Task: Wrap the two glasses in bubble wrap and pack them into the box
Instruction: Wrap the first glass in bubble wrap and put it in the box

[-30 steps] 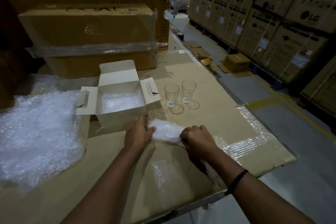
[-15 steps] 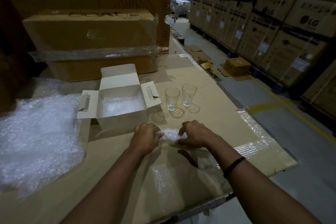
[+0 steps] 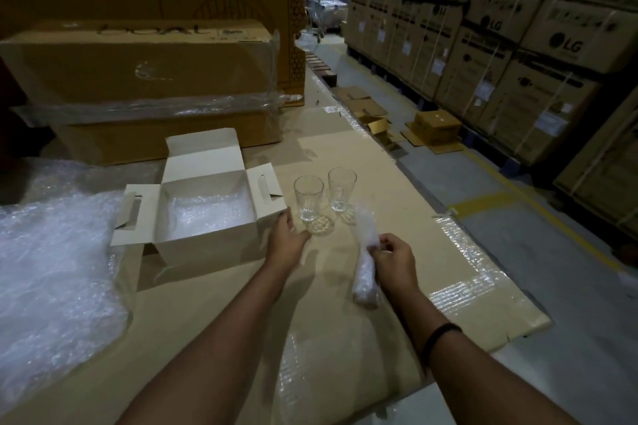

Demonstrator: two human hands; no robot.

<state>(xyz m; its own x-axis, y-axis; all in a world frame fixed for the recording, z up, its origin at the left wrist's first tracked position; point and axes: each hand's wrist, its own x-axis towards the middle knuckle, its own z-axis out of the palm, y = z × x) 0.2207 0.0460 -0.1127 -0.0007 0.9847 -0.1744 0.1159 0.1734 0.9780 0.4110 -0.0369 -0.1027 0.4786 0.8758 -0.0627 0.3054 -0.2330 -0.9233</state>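
- Glasses, two of them, are standing upright and bare on the desk: the nearer glass is sitting just ahead of the left grip, the farther glass just beyond the top of the roll in the right grip.
- The left hand is reaching toward the nearer glass with its grip released, fingers spread and holding nothing; whether it is touching the box's corner cannot be told.
- The right hand is grasping one small roll of bubble wrap, pinched at mid-length and held off the desk.
- One white box is standing open left of the left grip, its floor already lined with wrap.
- One loose heap of bubble wrap is lying far left.
- By the look of it, wrapping has not yet begun; the next move calls for taking the nearer glass and opening the roll to cover it.
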